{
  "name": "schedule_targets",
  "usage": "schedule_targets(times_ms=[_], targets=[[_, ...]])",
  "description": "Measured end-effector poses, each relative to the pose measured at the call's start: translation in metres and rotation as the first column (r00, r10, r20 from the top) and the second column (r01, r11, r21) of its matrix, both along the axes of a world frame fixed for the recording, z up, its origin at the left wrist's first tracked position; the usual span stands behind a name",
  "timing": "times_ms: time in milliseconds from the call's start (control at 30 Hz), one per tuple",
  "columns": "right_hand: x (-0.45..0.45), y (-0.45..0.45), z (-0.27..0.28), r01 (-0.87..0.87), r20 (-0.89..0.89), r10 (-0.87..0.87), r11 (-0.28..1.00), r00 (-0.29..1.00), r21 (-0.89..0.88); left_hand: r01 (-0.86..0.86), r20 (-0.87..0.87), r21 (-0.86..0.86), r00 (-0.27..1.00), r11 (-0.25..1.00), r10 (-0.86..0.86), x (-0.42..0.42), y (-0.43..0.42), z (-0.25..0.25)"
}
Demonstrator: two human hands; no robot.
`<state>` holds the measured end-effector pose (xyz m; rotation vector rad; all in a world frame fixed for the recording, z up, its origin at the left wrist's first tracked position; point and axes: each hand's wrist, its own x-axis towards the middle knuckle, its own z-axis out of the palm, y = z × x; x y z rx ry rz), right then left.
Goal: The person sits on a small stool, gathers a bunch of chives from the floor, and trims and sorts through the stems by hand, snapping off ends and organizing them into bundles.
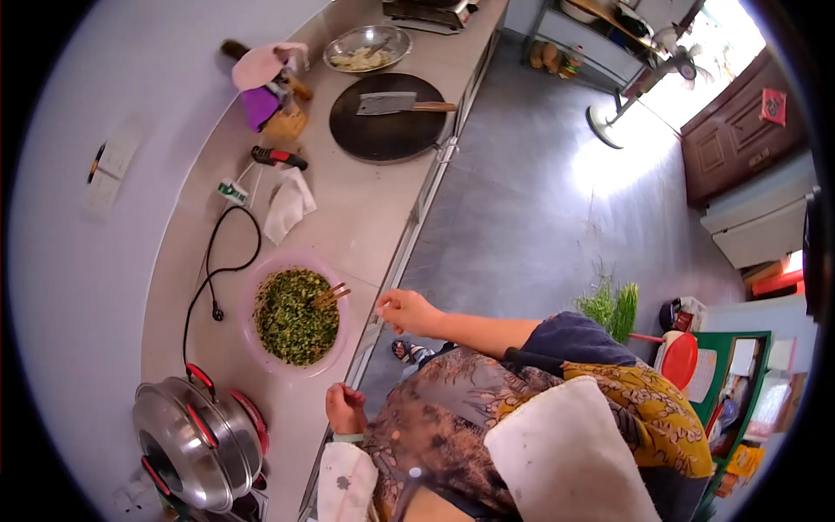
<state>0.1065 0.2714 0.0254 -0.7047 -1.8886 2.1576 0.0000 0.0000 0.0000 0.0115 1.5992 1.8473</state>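
Observation:
My right hand (pixel 409 312) is over the counter's front edge, right of the bowl, its fingers curled and thumb drawn in. Whether something small is between its fingertips, I cannot make out. Lower down, at the counter edge, my left hand (pixel 345 409) is closed with fingers curled, and nothing shows in it. Neither hand touches the pink bowl (pixel 250 341), which is full of chopped green filling (pixel 294 322). A pair of chopsticks (pixel 330 296) stands in the filling, their ends leaning over the rim towards my right hand.
A steel steamer pot (pixel 187 444) with red handles stands nearest. A black cord (pixel 211 278), white tissue (pixel 290 204) and red-black tool (pixel 279 157) lie along the counter. Farther off, a cleaver (pixel 387 103) rests on a round board (pixel 383 139), beside a steel bowl (pixel 396 54).

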Motion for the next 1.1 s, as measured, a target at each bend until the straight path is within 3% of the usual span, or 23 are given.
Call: schedule_targets(times_ms=[67,133,167,200,267,333,367,433,500,533,567,600,633,667,700,767,800,900,967,1033,1067,1100], targets=[[-0.014,-0.017,0.019,-0.038,-0.074,0.035,0.998,0.997,-0.045,-0.005,-0.022,0.154,1.0,0.988,0.009,-0.01,0.012,0.02],[0.017,0.001,0.041,-0.015,-0.324,0.127,0.944,0.937,0.329,-0.106,-0.008,0.287,0.994,0.952,0.113,0.033,0.066,0.036],[0.017,-0.009,0.062,-0.047,-0.424,0.193,0.943,0.885,0.33,-0.147,0.008,0.344,0.988,0.927,0.153,0.036,0.071,0.045],[0.017,-0.016,0.08,-0.068,-0.51,0.246,0.937,0.824,0.342,0.037,0.097,0.646,0.987,0.762,-0.13,0.022,0.064,0.039],[0.007,-0.044,0.106,0.009,-0.678,0.242,0.939,0.694,0.344,-0.029,0.028,0.622,0.999,0.783,0.015,0.013,0.058,0.056],[0.02,-0.084,0.138,0.197,-0.595,0.08,0.901,0.8,0.387,-0.144,-0.029,0.543,0.981,0.827,0.19,0.023,0.064,0.109],[-0.001,-0.086,0.115,0.105,-0.586,0.325,0.807,0.742,0.582,-0.187,-0.046,0.515,0.969,0.837,0.244,0.031,0.068,0.133],[-0.014,-0.089,0.085,0.452,-0.756,0.275,0.663,0.593,0.596,-0.28,-0.039,0.476,0.94,0.834,0.338,0.057,0.093,0.175],[-0.046,-0.066,0.069,0.237,-0.638,0.606,0.611,0.476,0.756,-0.383,-0.009,0.437,0.903,0.814,0.43,0.087,0.122,0.203],[-0.043,-0.05,0.071,0.063,-0.502,0.675,0.563,0.541,0.824,-0.425,-0.036,0.419,0.875,0.803,0.482,0.092,0.127,0.208],[-0.032,-0.032,0.075,-0.019,-0.419,0.632,0.567,0.652,0.824,-0.465,-0.058,0.413,0.845,0.783,0.532,0.092,0.127,0.216],[-0.015,-0.015,0.079,-0.103,-0.321,0.583,0.578,0.747,0.81,-0.44,-0.224,0.459,0.784,0.772,0.579,0.046,0.094,0.213],[-0.007,-0.005,0.08,-0.186,-0.209,0.527,0.598,0.824,0.779,-0.414,-0.373,0.503,0.688,0.759,0.623,-0.003,0.058,0.208],[-0.016,-0.004,0.071,-0.186,-0.294,0.486,0.719,0.823,0.67,-0.392,-0.515,0.504,0.579,0.77,0.632,-0.019,0.065,0.208],[-0.026,-0.002,0.066,-0.149,-0.362,0.383,0.834,0.85,0.532,-0.356,-0.664,0.428,0.5,0.831,0.556,-0.013,0.094,0.202],[-0.045,0.001,0.061,-0.05,-0.459,0.144,0.976,0.876,0.211,-0.25,-0.945,0.167,0.237,0.954,0.228,0.007,0.151,0.177],[-0.01,0.019,0.084,-0.278,-0.466,0.146,0.933,0.872,-0.228,-0.155,-0.995,0.044,0.087,0.987,0.058,0.013,0.176,0.168],[-0.01,0.035,0.091,-0.34,-0.601,-0.144,0.712,0.786,-0.615,0.116,-0.889,-0.262,-0.416,0.958,-0.193,0.042,0.244,0.148],[-0.003,0.046,0.089,-0.403,-0.646,-0.32,0.571,0.693,-0.715,0.244,-0.782,-0.401,-0.594,0.883,-0.191,0.056,0.28,0.139],[0.02,0.066,0.08,-0.387,-0.651,-0.456,0.546,0.608,-0.743,0.381,-0.799,-0.444,-0.578,0.811,-0.165,0.073,0.31,0.132],[0.036,0.077,0.076,-0.366,-0.643,-0.514,0.542,0.568,-0.757,0.466,-0.846,-0.419,-0.512,0.779,-0.149,0.084,0.323,0.128],[0.054,0.093,0.071,-0.341,-0.644,-0.567,0.554,0.514,-0.76,0.405,-0.791,-0.476,-0.586,0.781,-0.179,0.096,0.335,0.124]])
